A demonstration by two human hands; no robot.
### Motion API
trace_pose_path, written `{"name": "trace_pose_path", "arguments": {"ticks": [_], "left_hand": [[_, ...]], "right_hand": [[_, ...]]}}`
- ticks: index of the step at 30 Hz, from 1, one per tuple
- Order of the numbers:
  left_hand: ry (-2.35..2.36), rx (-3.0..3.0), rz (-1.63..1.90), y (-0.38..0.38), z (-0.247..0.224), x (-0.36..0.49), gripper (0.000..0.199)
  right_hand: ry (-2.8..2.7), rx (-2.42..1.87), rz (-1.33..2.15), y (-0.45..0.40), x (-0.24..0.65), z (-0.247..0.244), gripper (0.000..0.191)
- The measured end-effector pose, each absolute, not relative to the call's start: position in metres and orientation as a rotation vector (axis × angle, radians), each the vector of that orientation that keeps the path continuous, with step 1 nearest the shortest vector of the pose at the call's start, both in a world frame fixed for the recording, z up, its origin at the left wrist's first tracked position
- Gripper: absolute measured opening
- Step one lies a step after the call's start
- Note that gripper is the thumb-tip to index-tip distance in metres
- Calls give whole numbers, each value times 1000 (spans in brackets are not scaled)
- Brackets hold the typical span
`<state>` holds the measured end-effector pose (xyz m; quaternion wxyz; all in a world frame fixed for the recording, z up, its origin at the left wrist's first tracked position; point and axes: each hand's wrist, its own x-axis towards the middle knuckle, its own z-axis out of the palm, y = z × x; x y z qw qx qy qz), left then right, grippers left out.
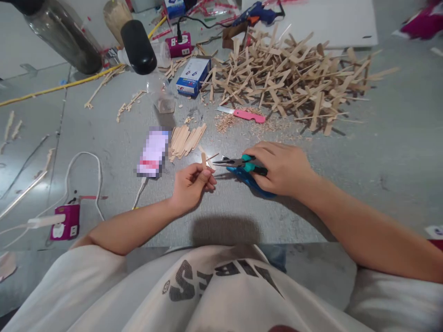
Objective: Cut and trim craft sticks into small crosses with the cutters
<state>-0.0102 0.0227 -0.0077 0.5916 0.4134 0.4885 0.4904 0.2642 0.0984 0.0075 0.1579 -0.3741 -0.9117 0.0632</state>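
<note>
My left hand (191, 185) is closed, pinching a small flat wooden craft stick (203, 160) upright between thumb and fingers. Next to that stick a few thin wooden pieces show, and I cannot tell whether they are held too. My right hand (285, 169) grips needle-nose pliers (233, 162) with teal and black handles. Their jaws point left toward the stick, with the tips close to it. Under the pliers lies a blue-handled tool (249, 180), its head partly hidden. Several short craft sticks (187, 140) lie side by side just beyond my left hand.
Beyond my hands lie a pink-handled knife (247, 114), wood shavings (226, 122) and a large heap of wooden sticks (287, 74). A phone (153, 152) on a white cable, a blue-white box (194, 76) and a clear bottle with a black cap (138, 46) stand or lie left.
</note>
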Motion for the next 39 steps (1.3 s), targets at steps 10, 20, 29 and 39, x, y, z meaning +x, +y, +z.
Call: {"name": "trace_pose_path", "arguments": {"ticks": [10,20,29,39], "left_hand": [[1132,1027,1150,20,-5,-8,61],[1145,1102,1150,18,-7,-7,58],[1138,1114,1134,17,-10,-7,55],[1134,1124,1138,18,-6,-6,53]], "right_hand": [[-2626,-1146,227,95,265,12,37],[-2642,-1120,387,92,266,4,38],[-2630,-1131,469,91,269,1,37],[-2633,-1124,500,88,268,4,31]]}}
